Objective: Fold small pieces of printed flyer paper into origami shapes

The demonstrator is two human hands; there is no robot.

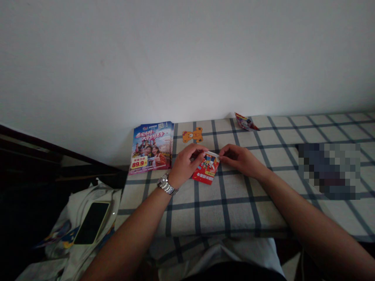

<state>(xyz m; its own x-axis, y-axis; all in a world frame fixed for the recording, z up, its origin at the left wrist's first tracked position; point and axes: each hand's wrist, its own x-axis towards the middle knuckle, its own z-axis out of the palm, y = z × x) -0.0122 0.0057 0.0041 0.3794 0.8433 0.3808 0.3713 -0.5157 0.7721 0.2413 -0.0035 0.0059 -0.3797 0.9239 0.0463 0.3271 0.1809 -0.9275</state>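
two pinches, one little piece of paper: the left hand (187, 163) has thumb and forefinger closed on the top edge of a small red leaflet (207, 173), and over on the other side the right hand (238, 158) nips the top right corner between its fingertips. a pale strip (212, 154) shows along that edge, right between the two grips. the leaflet is in front of the person, over the table (238, 208); whether its lower part touches the checked cloth, i cannot tell. on the left wrist, a silver watch (168, 185)! just beyond the left hand, an orange-brown cartoon bear (193, 135) lies sideways on the cloth. to the left, a stack of colourful flyers (150, 148), the top one marked 89.9. out at the far side, near the pale wall (205, 58), a folded printed paper (245, 122) sits tilted. well to the right, a pixelated patch (329, 171) hides whatever is there. and low on the left, beside the table, a dark-screened phone (92, 222) rests on crumpled white wrapping (84, 195).
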